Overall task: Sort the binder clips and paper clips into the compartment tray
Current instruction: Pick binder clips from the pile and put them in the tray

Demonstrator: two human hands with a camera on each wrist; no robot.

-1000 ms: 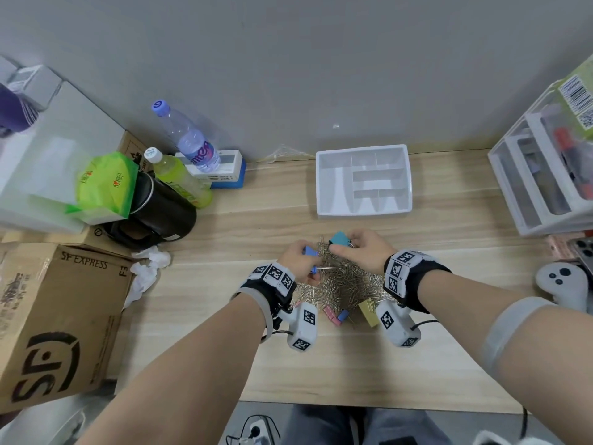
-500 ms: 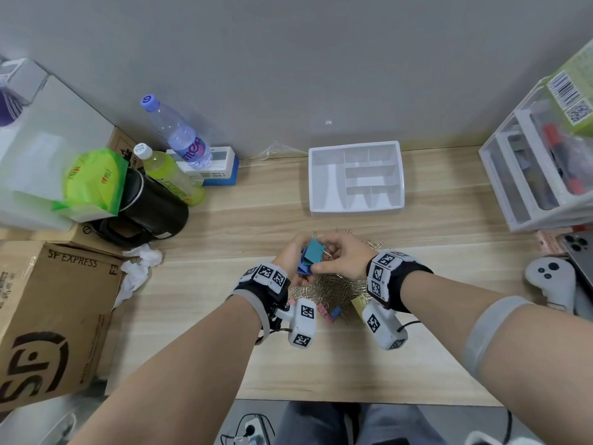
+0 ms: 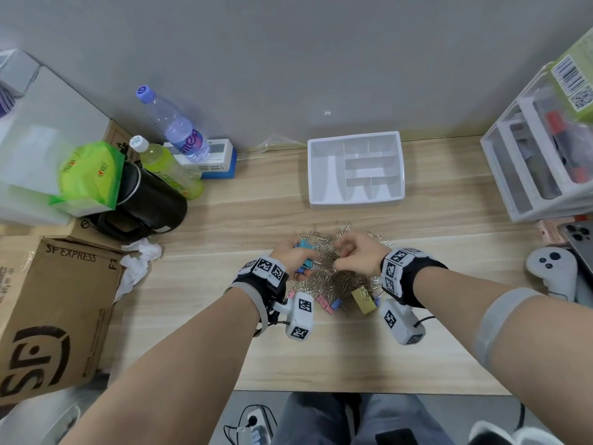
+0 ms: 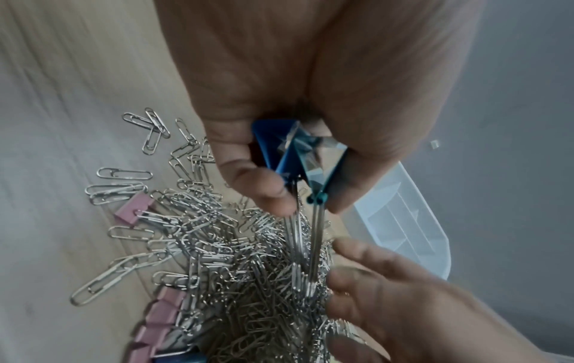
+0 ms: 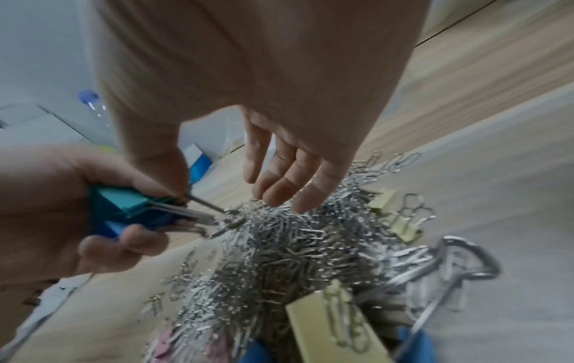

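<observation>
My left hand [image 3: 288, 258] grips two binder clips [image 3: 305, 250] together at the pile's left edge: a dark blue one [image 4: 268, 145] and a teal one [image 4: 324, 169], wire handles pointing down into the pile. My right hand [image 3: 356, 255] hovers over the heap of silver paper clips [image 3: 333, 277], its relaxed fingers [image 5: 289, 181] brushing the top and holding nothing. A yellow binder clip [image 3: 362, 300], pink ones [image 3: 322, 300] and a small blue one [image 3: 336, 304] lie at the pile's near edge. The white compartment tray [image 3: 354, 136] sits behind the pile, its compartments bare.
A black jug [image 3: 150, 203], two bottles [image 3: 175, 130] and a cardboard box [image 3: 48, 316] crowd the left side. A white drawer unit [image 3: 529, 175], a game controller [image 3: 552, 271] and a phone [image 3: 580, 236] stand at the right. Crumpled tissue [image 3: 138, 261] lies left of the pile.
The teal clip passed from my right hand into my left, joining the blue one. My right hand, now holding nothing, dropped onto the paper clip pile.
</observation>
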